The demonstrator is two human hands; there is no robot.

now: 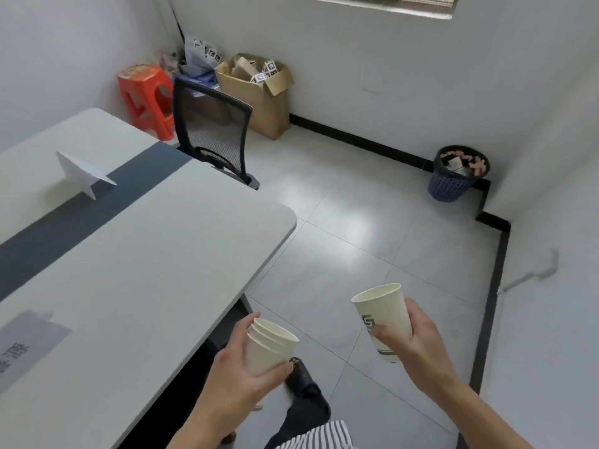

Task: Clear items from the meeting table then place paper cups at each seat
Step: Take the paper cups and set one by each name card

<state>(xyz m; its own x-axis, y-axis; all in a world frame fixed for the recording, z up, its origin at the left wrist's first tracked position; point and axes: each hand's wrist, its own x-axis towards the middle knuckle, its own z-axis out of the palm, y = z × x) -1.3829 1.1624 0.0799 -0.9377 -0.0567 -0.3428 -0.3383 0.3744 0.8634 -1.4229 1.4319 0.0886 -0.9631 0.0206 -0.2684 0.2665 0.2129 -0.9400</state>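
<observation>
Two hands holding paper cups beside a worktop [194, 241].

Left fingers [241, 332] wrapped round a nested stack [270, 346]; right fingers [384, 332] closed on one cup [384, 315], likely separated for setting down. Folded paper [82, 171] lying beyond the left fingers, not yet cleared.

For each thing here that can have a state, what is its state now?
Single cup: held in right hand, off the table.
Cup stack: nested, held in left hand.
Paper plane: folded, on the table.
Bin: full.
Cardboard box: flaps open.
Chair: pushed in.
</observation>
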